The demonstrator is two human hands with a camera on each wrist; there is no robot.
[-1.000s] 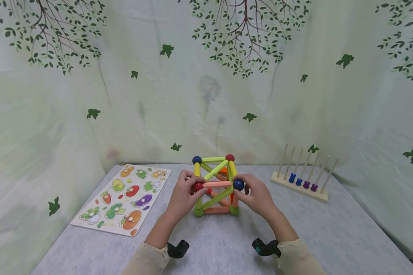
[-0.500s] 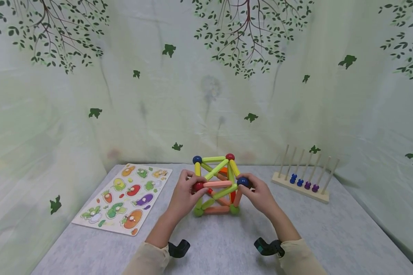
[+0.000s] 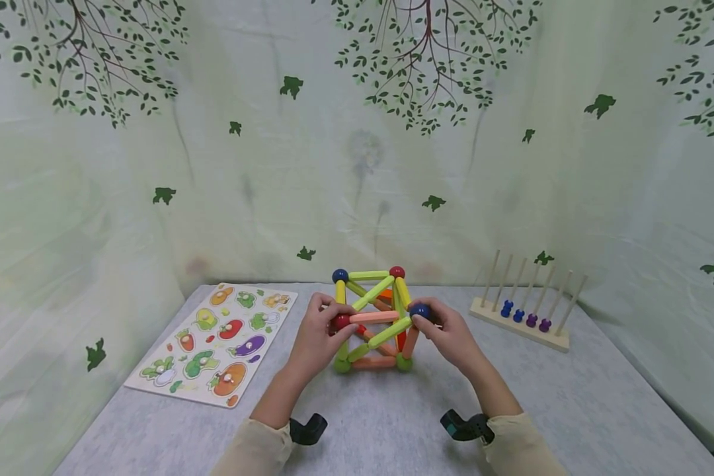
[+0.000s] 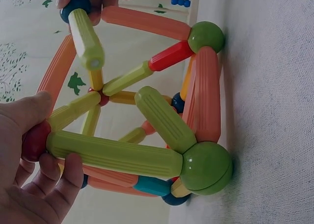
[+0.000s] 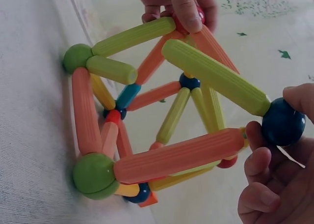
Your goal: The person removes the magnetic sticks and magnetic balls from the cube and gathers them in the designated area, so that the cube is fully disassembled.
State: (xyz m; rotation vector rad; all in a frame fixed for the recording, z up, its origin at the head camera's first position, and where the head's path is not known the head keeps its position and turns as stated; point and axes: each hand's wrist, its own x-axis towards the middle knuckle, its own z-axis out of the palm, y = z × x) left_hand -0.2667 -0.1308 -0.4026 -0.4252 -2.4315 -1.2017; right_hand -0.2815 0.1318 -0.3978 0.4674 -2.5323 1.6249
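A frame of coloured magnetic sticks and balls stands on the table (image 3: 387,423). My left hand (image 3: 315,337) pinches its red ball (image 3: 340,322) between thumb and fingers. At the right, my right hand (image 3: 449,340) holds a dark blue ball (image 3: 420,311). A lime stick (image 5: 216,76) juts from this blue ball; its far end is free in the right wrist view. Another lime stick (image 4: 164,118) rises from the lower left green ball (image 4: 206,167), apart from the first. A salmon stick (image 5: 181,155) leads from the lower right green ball (image 5: 95,175) towards my right fingers.
On the left lies a vegetable puzzle board (image 3: 214,344). A wooden peg stand (image 3: 520,324) with blue and purple beads is at the back right. Behind the table hangs a leaf-print curtain (image 3: 244,165). Each wrist carries a black camera (image 3: 308,430).
My right hand has shifted slightly right and up with the blue ball. The diagonal lime sticks, in line earlier, now stand at an angle. My left hand stays on the red ball.
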